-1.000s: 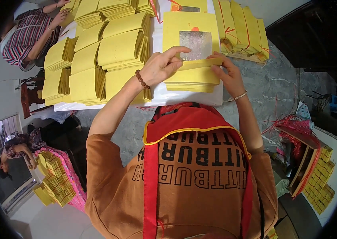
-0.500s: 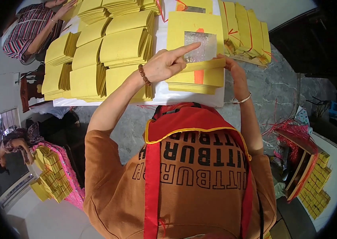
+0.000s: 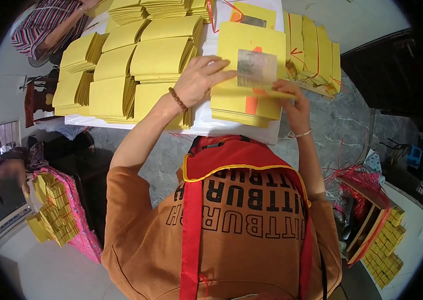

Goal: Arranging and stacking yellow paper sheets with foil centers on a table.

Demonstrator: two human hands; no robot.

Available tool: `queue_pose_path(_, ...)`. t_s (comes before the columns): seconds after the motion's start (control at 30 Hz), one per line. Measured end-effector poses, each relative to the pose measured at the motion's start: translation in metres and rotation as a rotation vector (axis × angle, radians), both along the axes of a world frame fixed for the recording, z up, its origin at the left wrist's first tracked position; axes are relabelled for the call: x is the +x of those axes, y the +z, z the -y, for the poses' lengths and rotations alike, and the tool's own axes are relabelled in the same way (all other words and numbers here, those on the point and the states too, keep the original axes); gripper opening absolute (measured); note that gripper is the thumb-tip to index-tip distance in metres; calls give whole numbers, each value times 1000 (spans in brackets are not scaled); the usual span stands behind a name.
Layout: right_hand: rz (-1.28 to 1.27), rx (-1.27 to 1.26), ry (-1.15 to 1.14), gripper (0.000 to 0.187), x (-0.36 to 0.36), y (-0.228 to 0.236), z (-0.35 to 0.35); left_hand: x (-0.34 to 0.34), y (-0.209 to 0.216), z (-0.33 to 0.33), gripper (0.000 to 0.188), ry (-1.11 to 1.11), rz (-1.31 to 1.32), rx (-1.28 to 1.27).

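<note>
Sheet [image 3: 251,40], yellow, was seen on top of a stack [image 3: 244,118] at the near edge of the table [image 3: 205,122], close to its near right corner. By its look it was judged to be paper: very light, thin, limp across its width, easily creased, probably a little rough to the touch. The silver patch [image 3: 257,69] was judged the slicker and more delicate part, best not rubbed. The narrow flap [image 3: 254,93] at the sheet's near side was blurred. For a hold, the flap's two ends were judged best, with a light pinch; a hard pull might tear or skew it.

The left hand [image 3: 202,80] was set at the sheet's left edge, palm down, forearm angled in from the near side. Its fingers [image 3: 222,76] were partly spread, thumb side toward the patch; whether anything was pinched could not be told. The right hand [image 3: 295,104] was placed at the sheet's right edge, wrist bent inward, fingers curled with a small gap to the thumb; the flap's right end seemed to be held there, though blur left this unsure. Folded bundles [image 3: 164,57] were stacked toward the table's left edge, tied bundles [image 3: 316,52] by its right edge.
</note>
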State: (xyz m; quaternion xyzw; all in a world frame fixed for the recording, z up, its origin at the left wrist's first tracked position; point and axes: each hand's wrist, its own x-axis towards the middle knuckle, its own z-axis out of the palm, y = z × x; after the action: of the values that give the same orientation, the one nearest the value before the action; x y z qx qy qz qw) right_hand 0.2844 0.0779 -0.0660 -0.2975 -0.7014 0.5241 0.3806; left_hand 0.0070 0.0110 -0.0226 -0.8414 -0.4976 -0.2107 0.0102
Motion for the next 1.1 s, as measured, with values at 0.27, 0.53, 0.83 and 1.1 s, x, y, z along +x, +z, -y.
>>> queue_pose_path(0.27, 398, 632, 114, 20, 12, 29, 22, 12, 24, 42, 36, -103, 112, -148)
queue_pose_path(0.53, 366, 163, -146, 28, -4, 17, 17, 18, 16, 5, 37, 378, 582, -560)
queue_pose_path(0.83, 38, -278, -192, 39, -22, 22, 6, 15, -10, -11, 32, 458, 980, -805)
queue_pose_path(1.1, -30, -360, -185, 41, -23, 23, 11, 10, -10, -13, 29, 436, 1016, -891)
